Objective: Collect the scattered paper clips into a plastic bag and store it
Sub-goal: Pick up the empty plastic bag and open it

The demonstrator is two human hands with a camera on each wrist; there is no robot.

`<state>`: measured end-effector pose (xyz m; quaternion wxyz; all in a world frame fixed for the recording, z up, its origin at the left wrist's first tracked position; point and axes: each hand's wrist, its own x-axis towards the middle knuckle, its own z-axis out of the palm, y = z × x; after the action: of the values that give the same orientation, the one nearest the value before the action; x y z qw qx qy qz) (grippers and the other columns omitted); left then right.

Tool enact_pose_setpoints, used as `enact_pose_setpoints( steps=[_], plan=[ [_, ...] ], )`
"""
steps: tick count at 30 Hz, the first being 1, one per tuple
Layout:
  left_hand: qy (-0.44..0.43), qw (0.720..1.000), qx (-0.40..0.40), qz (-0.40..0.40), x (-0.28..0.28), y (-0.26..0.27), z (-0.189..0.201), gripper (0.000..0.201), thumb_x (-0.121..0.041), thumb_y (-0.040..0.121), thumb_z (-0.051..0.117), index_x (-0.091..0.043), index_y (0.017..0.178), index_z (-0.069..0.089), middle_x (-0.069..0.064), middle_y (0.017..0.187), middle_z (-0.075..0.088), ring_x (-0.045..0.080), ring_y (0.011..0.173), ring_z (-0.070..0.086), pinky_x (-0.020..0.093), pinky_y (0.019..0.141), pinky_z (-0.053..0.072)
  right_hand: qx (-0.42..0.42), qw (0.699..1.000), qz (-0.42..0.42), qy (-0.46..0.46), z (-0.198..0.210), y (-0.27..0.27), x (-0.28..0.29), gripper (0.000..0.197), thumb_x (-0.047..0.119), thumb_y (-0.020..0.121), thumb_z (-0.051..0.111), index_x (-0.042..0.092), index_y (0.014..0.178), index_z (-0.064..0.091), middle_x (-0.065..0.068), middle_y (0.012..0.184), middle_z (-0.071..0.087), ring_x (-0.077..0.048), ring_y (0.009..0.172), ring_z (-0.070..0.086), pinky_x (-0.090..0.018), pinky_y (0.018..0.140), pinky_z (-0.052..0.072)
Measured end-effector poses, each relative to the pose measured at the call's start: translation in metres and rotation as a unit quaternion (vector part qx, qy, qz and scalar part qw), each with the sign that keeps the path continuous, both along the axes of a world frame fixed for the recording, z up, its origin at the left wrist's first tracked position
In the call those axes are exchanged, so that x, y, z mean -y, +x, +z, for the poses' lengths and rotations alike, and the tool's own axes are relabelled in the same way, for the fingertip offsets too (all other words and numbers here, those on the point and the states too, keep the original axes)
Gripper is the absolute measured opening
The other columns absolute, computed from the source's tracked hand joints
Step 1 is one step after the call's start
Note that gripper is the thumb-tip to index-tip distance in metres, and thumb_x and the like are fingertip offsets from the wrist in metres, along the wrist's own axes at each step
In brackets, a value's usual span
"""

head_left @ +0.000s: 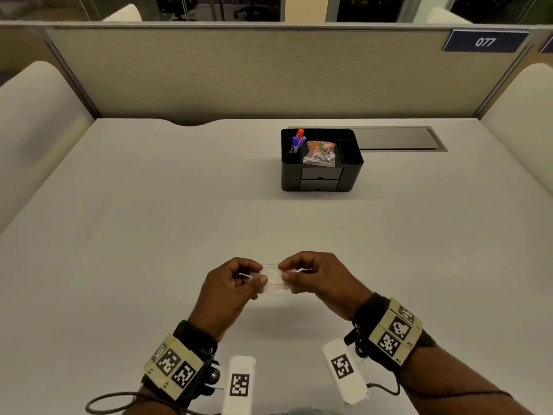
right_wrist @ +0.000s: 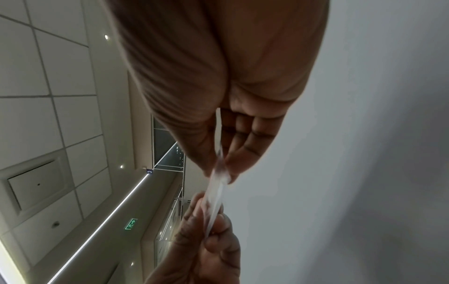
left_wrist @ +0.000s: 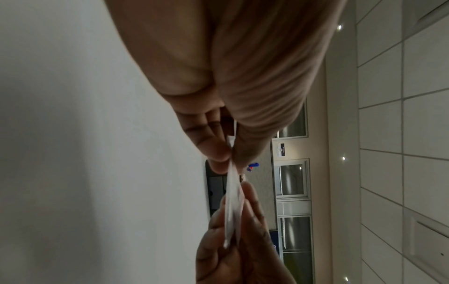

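Nearest the camera, the left hand [head_left: 236, 283] and right hand [head_left: 314, 275] each pinch an end of a small clear plastic bag [head_left: 272, 278] between thumb and fingertips, just above the pale tabletop [head_left: 149, 220], well in front of the black desk organiser [head_left: 321, 175]. No loose paper clips show, and a second clear bag of coloured clips [head_left: 320, 152] already lies in the organiser. To open the mouth well, each grip should probably take one layer only and pull apart gently.
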<state>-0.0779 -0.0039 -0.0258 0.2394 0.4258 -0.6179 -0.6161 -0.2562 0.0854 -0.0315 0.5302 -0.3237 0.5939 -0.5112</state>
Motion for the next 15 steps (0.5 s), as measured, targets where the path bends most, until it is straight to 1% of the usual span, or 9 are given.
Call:
enact_pose_setpoints(
  steps=[3, 4, 5, 7, 9, 11, 13, 15],
  plan=[
    [-0.006, 1.0, -0.009, -0.001, 0.001, -0.0014, 0.0027, 0.017, -0.006, 0.078, 0.072, -0.015, 0.092, 0.066, 0.002, 0.081, 0.068, 0.01, 0.061, 0.061, 0.021, 0.062, 0.049, 0.021, 1.0, -0.008, -0.004, 0.0001, -0.0008, 0.0031, 0.041, -0.001, 0.08, 0.071, 0.015, 0.117, 0.064, -0.011, 0.089, 0.067, -0.02, 0.076, 0.063, -0.027, 0.073, 0.053],
    [-0.009, 1.0, -0.011, -0.002, 0.0014, -0.0014, 0.003, 0.02, -0.004, 0.079, 0.071, -0.016, 0.094, 0.066, 0.002, 0.082, 0.068, 0.01, 0.061, 0.061, 0.021, 0.062, 0.049, 0.023, 1.0, -0.012, -0.001, 0.0001, -0.0012, 0.004, 0.047, -0.002, 0.08, 0.071, 0.016, 0.121, 0.06, -0.012, 0.088, 0.069, -0.02, 0.075, 0.064, -0.027, 0.073, 0.053],
    [-0.011, 1.0, -0.013, -0.002, 0.0019, -0.0012, 0.0027, 0.023, -0.003, 0.079, 0.07, -0.018, 0.096, 0.065, 0.003, 0.084, 0.068, 0.01, 0.062, 0.061, 0.02, 0.063, 0.05, 0.026, 1.0, -0.015, 0.003, -0.0001, -0.0019, 0.0046, 0.048, -0.002, 0.079, 0.071, 0.015, 0.122, 0.058, -0.012, 0.087, 0.07, -0.02, 0.075, 0.065, -0.027, 0.072, 0.053],
    [-0.013, 1.0, -0.019, -0.001, 0.0028, -0.0013, 0.0014, 0.033, 0.0, 0.08, 0.068, -0.021, 0.104, 0.062, 0.003, 0.085, 0.067, 0.01, 0.064, 0.062, 0.019, 0.063, 0.051, 0.037, 0.999, -0.02, 0.011, -0.0009, -0.0036, 0.0056, 0.04, 0.0, 0.08, 0.072, 0.009, 0.117, 0.06, -0.011, 0.083, 0.069, -0.02, 0.075, 0.065, -0.026, 0.071, 0.053],
    [-0.005, 1.0, -0.023, 0.005, 0.0027, -0.0017, -0.0008, 0.041, 0.001, 0.079, 0.068, -0.024, 0.11, 0.058, 0.003, 0.086, 0.066, 0.011, 0.066, 0.063, 0.021, 0.065, 0.052, 0.049, 0.998, -0.017, 0.022, -0.0021, -0.0048, 0.0062, 0.026, 0.005, 0.081, 0.073, 0.004, 0.106, 0.066, -0.011, 0.082, 0.068, -0.02, 0.075, 0.064, -0.028, 0.071, 0.053],
    [0.002, 1.0, -0.019, 0.006, 0.0023, -0.0028, -0.0017, 0.047, 0.001, 0.078, 0.069, -0.026, 0.114, 0.056, 0.004, 0.089, 0.067, 0.012, 0.069, 0.065, 0.025, 0.069, 0.053, 0.047, 0.998, -0.007, 0.032, -0.0021, -0.0045, 0.006, 0.014, 0.012, 0.084, 0.072, 0.003, 0.095, 0.071, -0.011, 0.083, 0.07, -0.019, 0.075, 0.064, -0.028, 0.071, 0.053],
    [0.001, 1.0, -0.008, 0.002, 0.0015, -0.0033, -0.0027, 0.049, -0.001, 0.078, 0.07, -0.029, 0.115, 0.055, 0.005, 0.092, 0.068, 0.014, 0.075, 0.067, 0.028, 0.073, 0.053, 0.039, 0.998, 0.008, 0.042, -0.0012, -0.0032, 0.0056, 0.013, 0.018, 0.085, 0.071, 0.006, 0.089, 0.071, -0.009, 0.083, 0.071, -0.019, 0.073, 0.064, -0.029, 0.07, 0.052],
    [-0.007, 1.0, 0.0, -0.004, 0.0006, -0.0042, -0.0041, 0.049, -0.003, 0.078, 0.071, -0.032, 0.114, 0.055, 0.004, 0.094, 0.069, 0.016, 0.081, 0.068, 0.03, 0.078, 0.054, 0.027, 0.998, 0.018, 0.051, -0.0008, -0.0022, 0.0045, 0.012, 0.019, 0.086, 0.069, 0.007, 0.089, 0.071, -0.009, 0.085, 0.073, -0.019, 0.072, 0.066, -0.028, 0.068, 0.053]
  ],
)
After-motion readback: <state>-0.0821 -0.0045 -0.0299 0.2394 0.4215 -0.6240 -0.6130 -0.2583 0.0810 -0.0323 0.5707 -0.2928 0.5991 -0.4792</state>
